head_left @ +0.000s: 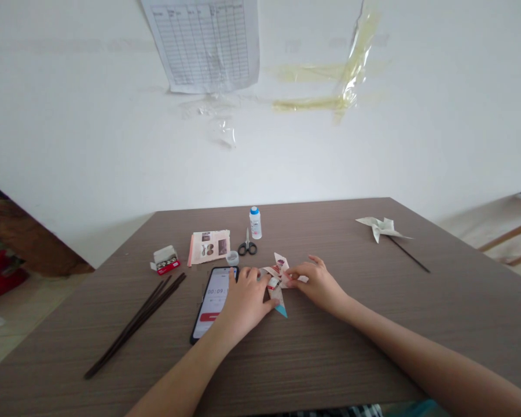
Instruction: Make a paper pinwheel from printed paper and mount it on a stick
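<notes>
A folded paper pinwheel (278, 298) with printed patterns and a blue tip lies on the table between my hands. My left hand (249, 292) grips its left side, thumb at the lower blade and fingers at the upper left. On the right, my right hand (319, 284) pinches the right part of the paper near its centre. Part of the paper is hidden under my fingers. A phone (206, 315) with a running timer on its screen lies under and beside my left hand and wrist.
Behind my hands stand a glue bottle (255, 223), scissors (247, 246) and a small clear cup (232, 258). Printed paper sheets (211, 246), an open small red-and-white box (165, 260) and several dark sticks (134, 324) lie left. A finished-looking pinwheel on a stick (384, 227) lies right.
</notes>
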Demonstrator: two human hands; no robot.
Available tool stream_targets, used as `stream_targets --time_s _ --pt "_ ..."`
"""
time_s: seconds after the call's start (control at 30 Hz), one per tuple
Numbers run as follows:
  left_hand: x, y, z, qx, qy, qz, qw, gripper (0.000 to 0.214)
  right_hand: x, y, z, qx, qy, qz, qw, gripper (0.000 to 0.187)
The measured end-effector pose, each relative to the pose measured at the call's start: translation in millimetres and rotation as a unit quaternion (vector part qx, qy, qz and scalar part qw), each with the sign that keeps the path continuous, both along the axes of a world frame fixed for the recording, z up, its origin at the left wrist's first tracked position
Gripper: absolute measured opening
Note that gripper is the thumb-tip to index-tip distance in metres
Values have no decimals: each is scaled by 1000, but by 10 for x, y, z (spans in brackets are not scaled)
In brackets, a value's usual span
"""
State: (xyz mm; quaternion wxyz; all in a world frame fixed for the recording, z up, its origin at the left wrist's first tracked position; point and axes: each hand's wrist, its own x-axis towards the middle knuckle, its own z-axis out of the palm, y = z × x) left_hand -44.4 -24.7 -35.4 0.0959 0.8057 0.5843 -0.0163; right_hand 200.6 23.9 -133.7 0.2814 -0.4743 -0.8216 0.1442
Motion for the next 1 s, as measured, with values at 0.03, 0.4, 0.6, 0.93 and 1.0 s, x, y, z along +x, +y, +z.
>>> stream_targets --time_s 0.03,0.4,0.6,0.93,1.0 --pt "0 0 -9 -3 1 -2 1000 54 6 7 0 -13 15 -13 1000 22" --pt "16 36 -76 7 -17 -2 1000 47 42 -26 -58 47 -19 -13 999 16" --pt "14 34 -81 12 -7 -3 1000 54 42 -31 -25 49 -45 4 998 29" --pt "28 52 -47 0 -4 3 1000 60 60 -27 -65 112 -83 2 990 36" --pt "24 55 -56 2 -10 1 1000 57 57 -33 -59 113 -90 4 989 34"
